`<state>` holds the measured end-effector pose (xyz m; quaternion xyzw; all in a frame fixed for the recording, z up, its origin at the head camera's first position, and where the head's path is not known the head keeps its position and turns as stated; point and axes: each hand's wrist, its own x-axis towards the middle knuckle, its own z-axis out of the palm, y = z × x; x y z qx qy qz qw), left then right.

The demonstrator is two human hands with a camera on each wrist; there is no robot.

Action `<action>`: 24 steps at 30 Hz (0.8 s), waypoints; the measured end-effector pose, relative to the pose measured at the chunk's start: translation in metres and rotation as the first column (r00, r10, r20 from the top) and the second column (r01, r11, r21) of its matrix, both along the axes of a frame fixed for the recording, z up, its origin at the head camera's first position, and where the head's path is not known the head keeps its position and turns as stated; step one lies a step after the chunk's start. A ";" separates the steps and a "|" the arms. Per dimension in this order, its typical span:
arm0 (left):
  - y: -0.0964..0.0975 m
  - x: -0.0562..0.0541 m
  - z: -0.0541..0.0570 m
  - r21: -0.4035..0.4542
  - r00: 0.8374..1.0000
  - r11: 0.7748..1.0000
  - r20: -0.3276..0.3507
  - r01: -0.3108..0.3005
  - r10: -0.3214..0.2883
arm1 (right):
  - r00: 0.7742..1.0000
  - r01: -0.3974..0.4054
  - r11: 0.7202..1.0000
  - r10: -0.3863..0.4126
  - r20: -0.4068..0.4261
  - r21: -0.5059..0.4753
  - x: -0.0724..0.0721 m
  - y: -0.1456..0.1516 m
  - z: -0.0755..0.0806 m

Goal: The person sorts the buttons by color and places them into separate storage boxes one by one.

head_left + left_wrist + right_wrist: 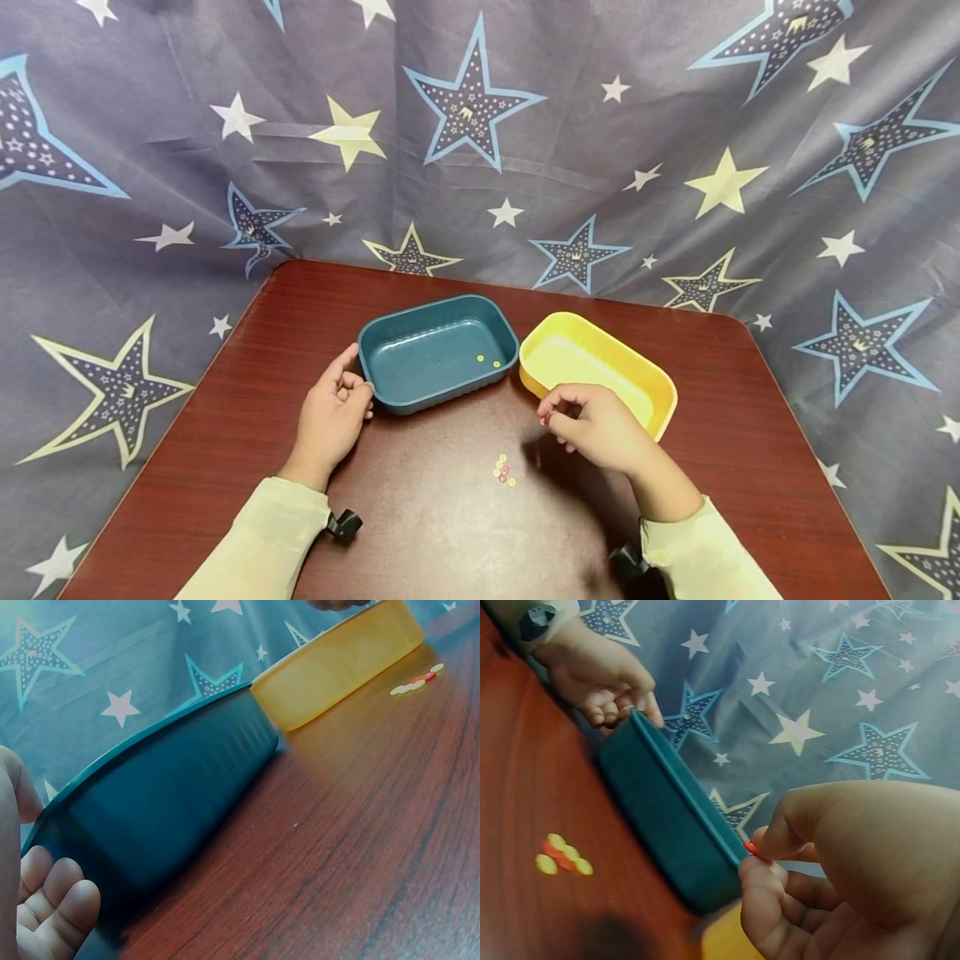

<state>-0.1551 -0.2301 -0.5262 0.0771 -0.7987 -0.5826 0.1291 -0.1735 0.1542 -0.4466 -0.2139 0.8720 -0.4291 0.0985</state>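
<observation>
My left hand (330,417) holds the left end of a dark teal tray (420,400), its index finger and thumb at the rim and the other fingers curled. Two small yellow buttons (481,358) lie inside the tray at its right. My right hand (600,425) is over the near side of a yellow tray (652,392). Between its thumb and index finger it pinches a small red button (750,847). Several yellow and red buttons (504,471) lie clustered on the table in front of the trays; their holes are too small to make out.
The trays stand side by side, nearly touching at one corner, on a reddish-brown wooden table (420,517). A grey curtain with stars (480,192) hangs behind the table and at both sides. Dark devices (345,527) are worn at the wrists.
</observation>
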 end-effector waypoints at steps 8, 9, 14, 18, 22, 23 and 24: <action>0.000 0.000 0.001 0.008 1.000 1.000 0.005 -0.001 0.001 | 1.000 0.000 0.999 -0.001 0.013 0.041 -0.020 0.010 0.019; 0.000 0.000 0.000 0.010 1.000 1.000 0.006 -0.002 0.002 | 1.000 -0.002 0.999 0.001 0.021 0.038 -0.023 0.011 0.020; 0.000 0.000 -0.001 0.014 1.000 1.000 0.015 -0.005 0.005 | 0.997 -0.011 1.000 0.010 0.075 0.003 -0.038 0.017 0.027; 0.000 0.000 0.000 0.013 1.000 1.000 0.013 -0.003 0.003 | 0.994 -0.003 1.000 0.005 0.107 -0.018 -0.049 0.021 0.031; 0.000 0.000 0.000 0.016 1.000 1.000 0.012 -0.002 0.001 | 0.992 0.009 1.000 -0.007 0.124 -0.019 -0.059 0.024 0.033; 0.000 0.000 0.000 0.018 1.000 1.000 0.012 -0.002 0.002 | 0.991 0.009 1.000 -0.006 0.133 -0.023 -0.061 0.025 0.032; 0.000 -0.001 0.000 0.018 1.000 1.000 0.012 -0.003 0.003 | 0.989 0.010 1.000 -0.006 0.145 -0.027 -0.064 0.026 0.032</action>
